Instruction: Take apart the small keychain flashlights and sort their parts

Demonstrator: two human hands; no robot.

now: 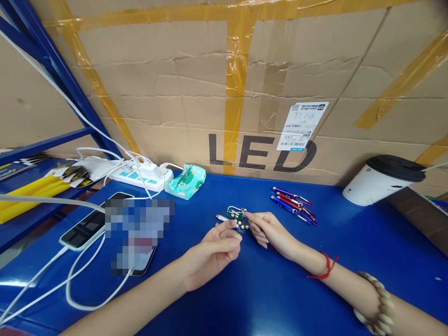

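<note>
My left hand [215, 252] is over the blue table, thumb and fingers curled together in a pinch. Whatever it may hold is too small to make out. Facing it is my right hand [275, 233], thumb and index finger pressed together at a small silvery part among the loose pieces; I cannot tell whether it is gripped. Just beyond the fingertips lie a green carabiner [234, 214], a silver carabiner [234, 208] and several small metal parts [241, 226], partly hidden by my left hand. Right of them rest several slim metal penlights [293, 205] in purple, red and blue, with carabiner clips.
A white cup with a black lid [380, 182] stands at the back right. Leftward are a green tissue pack [187, 181], a white power strip [140, 176], a phone [94, 224], a second, partly blurred phone and loose white cables. A large cardboard box [196, 93] walls the back.
</note>
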